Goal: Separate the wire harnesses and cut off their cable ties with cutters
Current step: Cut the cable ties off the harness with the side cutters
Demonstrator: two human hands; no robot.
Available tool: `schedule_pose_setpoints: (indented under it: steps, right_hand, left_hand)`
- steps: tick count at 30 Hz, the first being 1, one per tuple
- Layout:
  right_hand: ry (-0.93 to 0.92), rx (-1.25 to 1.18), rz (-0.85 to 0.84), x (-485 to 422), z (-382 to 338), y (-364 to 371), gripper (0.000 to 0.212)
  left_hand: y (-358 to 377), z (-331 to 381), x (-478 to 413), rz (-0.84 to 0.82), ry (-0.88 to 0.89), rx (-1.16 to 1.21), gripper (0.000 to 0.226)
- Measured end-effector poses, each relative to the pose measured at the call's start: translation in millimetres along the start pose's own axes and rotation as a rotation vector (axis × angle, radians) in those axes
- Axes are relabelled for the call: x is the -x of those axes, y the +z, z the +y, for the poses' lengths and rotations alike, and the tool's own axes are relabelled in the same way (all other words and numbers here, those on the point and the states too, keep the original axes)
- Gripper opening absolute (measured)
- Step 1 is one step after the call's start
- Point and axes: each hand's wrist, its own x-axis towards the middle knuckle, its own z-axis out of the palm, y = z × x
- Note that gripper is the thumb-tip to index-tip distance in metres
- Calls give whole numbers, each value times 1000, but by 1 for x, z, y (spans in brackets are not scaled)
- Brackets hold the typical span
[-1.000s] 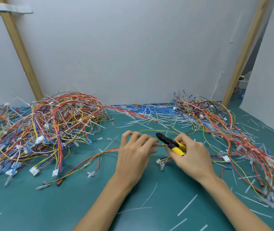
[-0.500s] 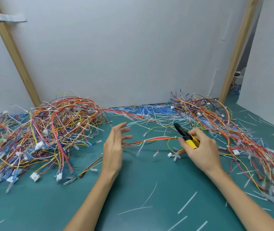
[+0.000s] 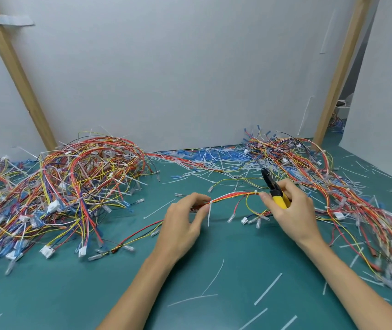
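Yellow handles of cutters mostly hidden inside right hand; blade gap unreadable. Left of cutters, harness vanishes under left hand fingers. Wire pile right of cutters blurs and is cropped at the frame edge.

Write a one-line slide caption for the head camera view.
Left hand pinches a wire harness at a white cable tie while the right hand holds yellow cutters over a green table.

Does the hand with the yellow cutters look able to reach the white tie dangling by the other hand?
Probably yes. The right hand, holding the cutters, is a short way along the same harness from the cable tie, nothing lying between. The left hand pinches the harness beside the tie, leaving it uncovered.
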Motion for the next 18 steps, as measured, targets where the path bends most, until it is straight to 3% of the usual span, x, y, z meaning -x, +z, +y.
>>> schedule_pose_setpoints:
  steps: [5,18]
  right_hand:
    - [-3,103,-50,0,2,2,30]
    - [-33,194,-95,3,1,4,28]
  left_hand:
    - [-1,4,-2,49,-45,88,8]
    - [-1,11,0,33,-243,168,33]
